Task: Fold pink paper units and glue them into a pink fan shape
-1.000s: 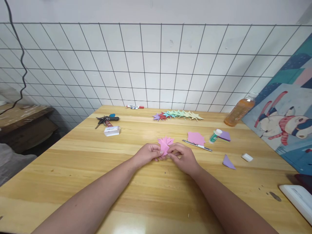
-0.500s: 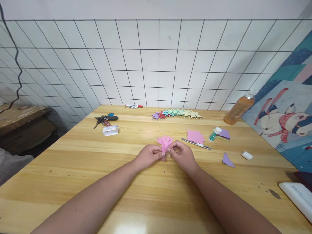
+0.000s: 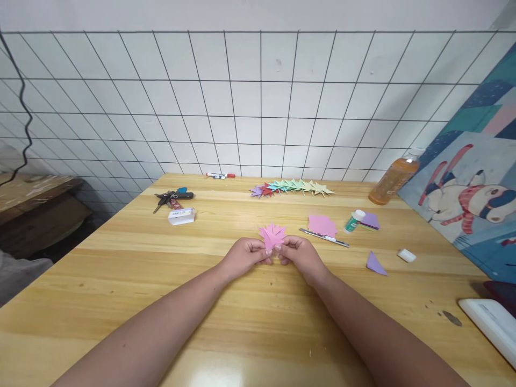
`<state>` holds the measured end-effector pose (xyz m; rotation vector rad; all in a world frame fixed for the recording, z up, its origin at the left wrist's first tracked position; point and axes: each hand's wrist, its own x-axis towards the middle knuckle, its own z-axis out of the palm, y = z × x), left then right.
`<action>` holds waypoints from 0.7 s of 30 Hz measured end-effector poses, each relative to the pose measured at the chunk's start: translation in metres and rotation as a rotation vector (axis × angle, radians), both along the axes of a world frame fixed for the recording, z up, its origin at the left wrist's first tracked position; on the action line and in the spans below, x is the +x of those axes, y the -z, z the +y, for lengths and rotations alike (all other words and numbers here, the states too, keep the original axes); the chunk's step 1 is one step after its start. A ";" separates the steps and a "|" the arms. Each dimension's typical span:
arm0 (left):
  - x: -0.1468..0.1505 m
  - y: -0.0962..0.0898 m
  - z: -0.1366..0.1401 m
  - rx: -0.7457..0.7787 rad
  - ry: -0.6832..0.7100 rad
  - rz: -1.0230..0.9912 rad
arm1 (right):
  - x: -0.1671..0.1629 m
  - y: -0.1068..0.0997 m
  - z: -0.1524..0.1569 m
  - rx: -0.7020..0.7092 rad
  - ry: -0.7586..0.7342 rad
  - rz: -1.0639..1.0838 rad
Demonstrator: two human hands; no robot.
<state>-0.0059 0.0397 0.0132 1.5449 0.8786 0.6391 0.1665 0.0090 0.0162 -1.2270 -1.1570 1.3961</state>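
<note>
A pink folded paper piece (image 3: 273, 235) with several pointed tips fanning away from me is held just over the table, in front of me. My left hand (image 3: 249, 257) pinches its lower left edge between thumb and fingers. At the lower right edge, my right hand (image 3: 300, 257) grips the same paper, thumb on top. Beyond it, at the back, lies a row of folded paper stars (image 3: 292, 187) in purple, red, teal, green and yellow. Pink paper sheets (image 3: 321, 224) lie to the right, with a slim craft knife (image 3: 324, 237) along their near edge.
On the right are a glue stick (image 3: 355, 221), purple sheets (image 3: 370, 220), a purple folded triangle (image 3: 376, 264), an eraser (image 3: 407, 255) and a drink bottle (image 3: 395, 180). Keys (image 3: 174, 198), a small white box (image 3: 181, 216) and markers (image 3: 220, 175) lie left on the wooden table (image 3: 161, 258).
The pink paper's points now spread out more widely and flatter. My right hand's fingers have moved down along its lower right edge; the left hand keeps its hold.
</note>
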 end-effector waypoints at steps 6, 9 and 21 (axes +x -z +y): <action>0.001 0.000 0.000 0.018 -0.009 0.007 | 0.001 -0.002 0.000 0.011 0.024 -0.059; 0.002 0.002 0.000 0.006 0.001 -0.059 | -0.001 0.000 0.001 0.037 0.029 -0.097; 0.002 0.011 0.004 -0.018 -0.080 -0.050 | -0.006 0.005 -0.001 0.084 -0.019 -0.153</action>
